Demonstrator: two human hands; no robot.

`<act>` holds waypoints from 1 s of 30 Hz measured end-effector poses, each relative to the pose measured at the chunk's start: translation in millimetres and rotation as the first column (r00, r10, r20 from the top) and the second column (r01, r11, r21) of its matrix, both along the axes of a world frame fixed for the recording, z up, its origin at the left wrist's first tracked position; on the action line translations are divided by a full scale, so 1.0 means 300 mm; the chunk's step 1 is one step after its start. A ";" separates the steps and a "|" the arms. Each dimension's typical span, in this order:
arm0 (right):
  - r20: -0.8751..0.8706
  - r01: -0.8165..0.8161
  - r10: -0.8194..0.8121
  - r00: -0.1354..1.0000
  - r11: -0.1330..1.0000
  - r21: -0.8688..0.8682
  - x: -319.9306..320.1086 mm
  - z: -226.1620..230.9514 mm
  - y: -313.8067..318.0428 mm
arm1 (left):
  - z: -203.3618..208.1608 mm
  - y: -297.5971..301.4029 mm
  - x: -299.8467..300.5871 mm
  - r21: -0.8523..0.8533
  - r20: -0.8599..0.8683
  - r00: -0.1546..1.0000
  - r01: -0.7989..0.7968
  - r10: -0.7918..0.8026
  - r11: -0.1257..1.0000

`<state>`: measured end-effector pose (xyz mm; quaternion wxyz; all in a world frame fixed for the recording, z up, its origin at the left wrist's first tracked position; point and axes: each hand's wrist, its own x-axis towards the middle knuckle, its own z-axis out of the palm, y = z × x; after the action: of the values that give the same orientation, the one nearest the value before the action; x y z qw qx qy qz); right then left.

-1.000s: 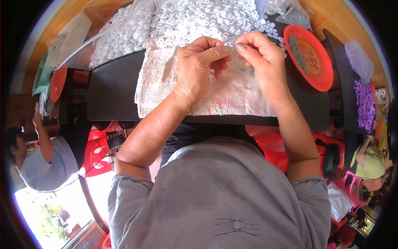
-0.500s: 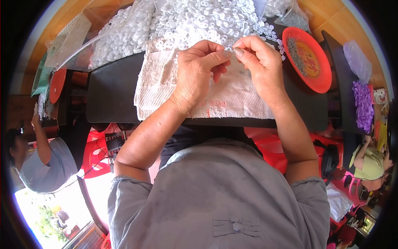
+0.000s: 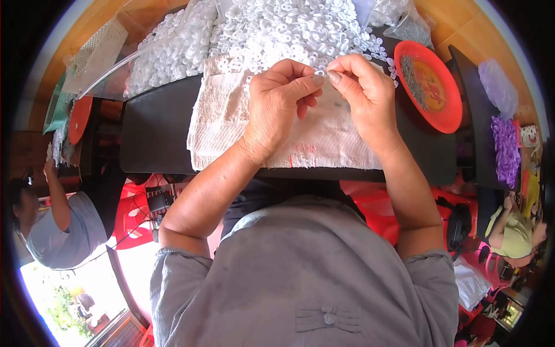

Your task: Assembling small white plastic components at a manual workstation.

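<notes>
Above a folded, cream-coloured towel [image 3: 222, 130], my two hands meet fingertip to fingertip with a small gap between them. My left hand [image 3: 274, 101] is closed in a pinch, thumb against forefinger, the other fingers curled under. My right hand [image 3: 370, 95] pinches in the same way, facing it. Whatever the fingertips hold is too small and too covered to name. Just beyond them lies a big heap of small white plastic pieces with holes [image 3: 277, 37]. To the right, a red plate [image 3: 451, 113] carries thin grey metal pieces [image 3: 411, 81] along its left side.
A clear plastic bag [image 3: 173, 49] of white pieces sits at the left of the heap, on the black table [image 3: 153, 130]. Red plastic chairs [image 3: 376, 202] stand below the table. One person [image 3: 66, 225] works at far left, another [image 3: 514, 231] at far right beside purple strips [image 3: 506, 150].
Both hands keep their pinch and have barely shifted. The right fingertips sit slightly lower and the view has tilted a little.
</notes>
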<state>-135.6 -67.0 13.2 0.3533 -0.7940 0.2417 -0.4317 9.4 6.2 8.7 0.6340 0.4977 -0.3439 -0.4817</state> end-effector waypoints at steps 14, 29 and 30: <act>-0.008 0.007 -0.008 1.000 0.991 -0.137 0.001 -0.009 -0.012 | 0.004 0.000 0.004 -0.005 0.040 0.999 0.027 -0.026 1.000; -0.009 0.008 -0.009 1.000 0.988 -0.152 0.004 -0.007 -0.008 | 0.004 0.004 0.006 0.013 0.070 0.998 -0.001 0.000 1.000; -0.009 0.009 -0.010 1.000 0.988 -0.155 0.005 -0.008 -0.008 | 0.005 0.004 0.006 0.010 0.064 0.998 0.003 -0.003 1.000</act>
<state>-134.3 -69.5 11.0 0.2872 -0.8200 0.2129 -0.4470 11.2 7.2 10.2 0.6196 0.5152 -0.3624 -0.4682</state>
